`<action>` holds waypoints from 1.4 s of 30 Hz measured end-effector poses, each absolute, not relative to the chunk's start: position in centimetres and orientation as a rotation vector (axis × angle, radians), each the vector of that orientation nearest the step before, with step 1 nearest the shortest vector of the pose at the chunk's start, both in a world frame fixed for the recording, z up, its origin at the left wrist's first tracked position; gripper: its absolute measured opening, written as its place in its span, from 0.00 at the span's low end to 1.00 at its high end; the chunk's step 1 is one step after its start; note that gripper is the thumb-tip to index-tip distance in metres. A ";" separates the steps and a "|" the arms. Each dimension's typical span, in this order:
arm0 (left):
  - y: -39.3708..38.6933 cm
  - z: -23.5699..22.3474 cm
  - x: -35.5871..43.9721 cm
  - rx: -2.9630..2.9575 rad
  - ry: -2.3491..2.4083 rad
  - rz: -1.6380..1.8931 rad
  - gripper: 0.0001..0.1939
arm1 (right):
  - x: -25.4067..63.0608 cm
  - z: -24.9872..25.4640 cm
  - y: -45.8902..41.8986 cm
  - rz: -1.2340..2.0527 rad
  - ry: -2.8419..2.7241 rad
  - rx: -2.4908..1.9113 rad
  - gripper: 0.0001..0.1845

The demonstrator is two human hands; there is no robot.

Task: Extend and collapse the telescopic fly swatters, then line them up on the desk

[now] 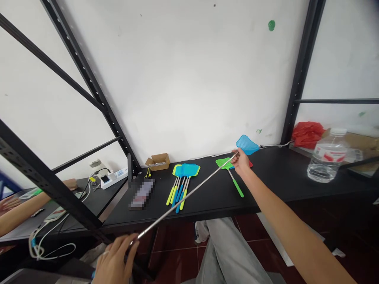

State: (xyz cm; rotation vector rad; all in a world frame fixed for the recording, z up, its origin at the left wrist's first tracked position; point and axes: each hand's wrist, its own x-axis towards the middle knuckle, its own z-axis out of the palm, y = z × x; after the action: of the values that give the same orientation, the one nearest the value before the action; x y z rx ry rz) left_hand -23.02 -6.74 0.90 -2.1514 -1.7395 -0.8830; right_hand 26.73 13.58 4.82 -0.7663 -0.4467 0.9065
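Observation:
A blue fly swatter with a long, drawn-out metal shaft stretches slantwise across the view between my hands. At the lower left my left hand is closed around its grip end, which the fingers mostly hide. My right hand pinches the shaft just below the blue head, over the table. Beneath that hand lies a green fly swatter, with part of something red beside it. Left of it, several blue and yellow-green fly swatters lie grouped with heads to the wall and handles towards me.
On the black tabletop stand a small open cardboard box and a blurred-out flat object. To the right are a large water bottle and a red plastic bag. Beyond the left rack post, another person's arm rests near a power strip.

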 end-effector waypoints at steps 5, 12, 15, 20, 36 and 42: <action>-3.5 2.4 -17.6 -2.151 -1.750 -1.334 0.14 | 28.7 4.4 12.1 0.787 -0.383 -0.724 0.20; 3.5 2.4 -7.3 -2.260 -2.322 -2.857 0.29 | 28.8 2.7 10.5 0.782 -0.434 -0.737 0.26; 6.8 3.6 -6.6 -1.822 -2.131 -3.314 0.24 | 29.3 2.2 9.9 0.819 -0.434 -0.712 0.24; 8.6 4.5 -8.3 -1.652 -1.828 -3.533 0.14 | 31.0 2.2 8.8 0.822 -0.365 -0.686 0.20; 9.5 3.2 -10.0 -1.826 -1.765 -3.523 0.21 | 31.6 2.1 6.7 0.928 -0.304 -0.606 0.22; 9.8 2.7 -12.2 -1.684 -1.729 -3.519 0.21 | 32.3 2.2 6.2 0.912 -0.235 -0.559 0.23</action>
State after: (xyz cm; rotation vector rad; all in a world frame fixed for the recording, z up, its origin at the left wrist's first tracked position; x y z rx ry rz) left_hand -12.21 9.78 2.75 -1.6842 -1.7285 -3.5192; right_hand 32.35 6.20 2.21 -0.5586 -0.2349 0.9119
